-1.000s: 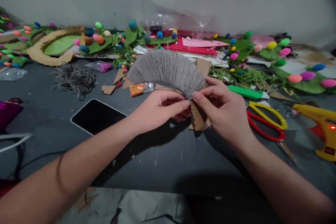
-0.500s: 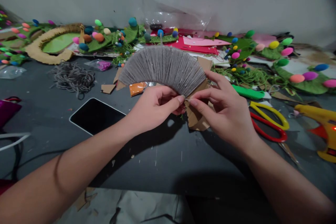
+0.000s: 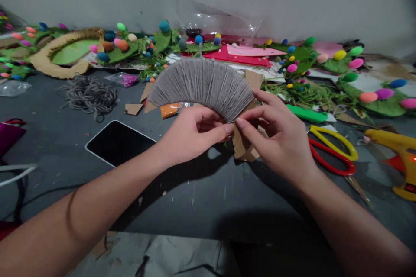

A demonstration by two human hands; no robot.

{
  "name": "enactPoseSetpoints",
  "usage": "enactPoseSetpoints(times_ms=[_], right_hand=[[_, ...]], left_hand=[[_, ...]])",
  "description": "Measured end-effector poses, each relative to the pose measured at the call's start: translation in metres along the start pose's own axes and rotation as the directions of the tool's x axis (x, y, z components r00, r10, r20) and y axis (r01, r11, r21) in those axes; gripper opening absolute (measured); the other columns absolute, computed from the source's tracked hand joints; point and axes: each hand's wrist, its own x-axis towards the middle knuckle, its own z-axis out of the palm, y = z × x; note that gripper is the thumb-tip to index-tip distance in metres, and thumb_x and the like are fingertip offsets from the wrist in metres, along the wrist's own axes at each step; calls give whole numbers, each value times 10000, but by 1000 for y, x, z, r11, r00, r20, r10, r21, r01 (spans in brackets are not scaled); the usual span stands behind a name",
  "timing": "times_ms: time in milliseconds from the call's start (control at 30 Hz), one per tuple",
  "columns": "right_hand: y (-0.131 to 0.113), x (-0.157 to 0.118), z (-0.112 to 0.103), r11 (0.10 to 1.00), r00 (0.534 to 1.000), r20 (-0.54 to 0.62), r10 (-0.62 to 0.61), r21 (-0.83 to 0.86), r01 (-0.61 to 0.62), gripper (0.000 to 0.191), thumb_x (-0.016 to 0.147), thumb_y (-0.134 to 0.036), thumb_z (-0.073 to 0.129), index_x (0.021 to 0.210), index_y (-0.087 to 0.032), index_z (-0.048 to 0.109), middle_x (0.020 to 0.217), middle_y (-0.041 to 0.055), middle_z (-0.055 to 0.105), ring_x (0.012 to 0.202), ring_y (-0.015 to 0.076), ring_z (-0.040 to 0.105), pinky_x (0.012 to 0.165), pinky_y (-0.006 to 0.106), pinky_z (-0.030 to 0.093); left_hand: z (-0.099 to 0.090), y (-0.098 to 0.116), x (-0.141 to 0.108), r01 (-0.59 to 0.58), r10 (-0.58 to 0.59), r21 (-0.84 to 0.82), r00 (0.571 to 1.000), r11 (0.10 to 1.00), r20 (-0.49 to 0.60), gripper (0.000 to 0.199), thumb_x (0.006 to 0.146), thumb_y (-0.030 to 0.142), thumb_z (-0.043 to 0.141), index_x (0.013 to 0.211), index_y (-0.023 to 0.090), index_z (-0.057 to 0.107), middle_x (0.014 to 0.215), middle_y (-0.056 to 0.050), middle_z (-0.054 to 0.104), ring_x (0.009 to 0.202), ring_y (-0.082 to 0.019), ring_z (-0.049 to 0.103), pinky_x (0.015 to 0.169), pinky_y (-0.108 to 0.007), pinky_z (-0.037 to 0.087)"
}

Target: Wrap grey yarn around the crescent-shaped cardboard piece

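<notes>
A curved cardboard piece wrapped in grey yarn [image 3: 201, 80] is held up over the dark table, arched side away from me. Bare brown cardboard [image 3: 245, 143] shows at its right end, and a small bare tip shows at the left. My left hand [image 3: 195, 134] grips the inner edge from below, its thumb in front and the other fingers partly hidden behind. My right hand [image 3: 276, 134] is closed at the right end, thumb and forefinger pinched where the wrapping meets the bare cardboard. A loose tangle of grey yarn [image 3: 91, 95] lies to the left.
A phone [image 3: 118, 143] lies left of my hands. At right are scissors [image 3: 334, 151] with red and yellow handles, a green cutter [image 3: 307, 113] and a yellow glue gun [image 3: 394, 151]. Leafy decorations with coloured balls [image 3: 334, 65] and a tan yarn-wrapped curve [image 3: 42, 62] line the back.
My left thumb has shifted slightly down and right from the wrapping's lower edge. My right pinch has moved up a little against the last strands. The wrapped piece has barely moved.
</notes>
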Motion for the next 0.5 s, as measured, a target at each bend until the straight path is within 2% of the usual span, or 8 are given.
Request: enactPoseSetpoints(times_ms=[200, 333, 500], right_hand=[[0, -1, 1, 999, 999, -40, 6, -42, -7, 18, 859, -240, 707, 860, -223, 714, 1344, 99, 633, 1253, 293, 617, 976, 452, 568], [-1, -2, 2, 999, 999, -51, 10, -33, -11, 17, 856, -236, 710, 856, -220, 716, 1331, 96, 640, 1242, 288, 623, 987, 457, 566], [-1, -2, 4, 998, 998, -38, 50, 29, -48, 16, 853, -237, 712, 858, -224, 719, 1317, 97, 638, 1216, 289, 634, 917, 434, 602]], left_hand=[[4, 2, 0, -45, 50, 71, 996, 996, -67, 223, 882, 309, 688, 715, 162, 682, 705, -17, 709, 689, -154, 670, 664, -260, 540], [4, -1, 0, -27, 29, 55, 999, 998, -29, 248, 900, 335, 668, 727, 158, 680, 724, -22, 716, 706, -155, 675, 674, -259, 541], [0, -5, 0, -8, 9, 68, 1000, 998, -19, 258, 902, 368, 662, 761, 153, 674, 728, -24, 727, 702, -158, 690, 674, -251, 550]])
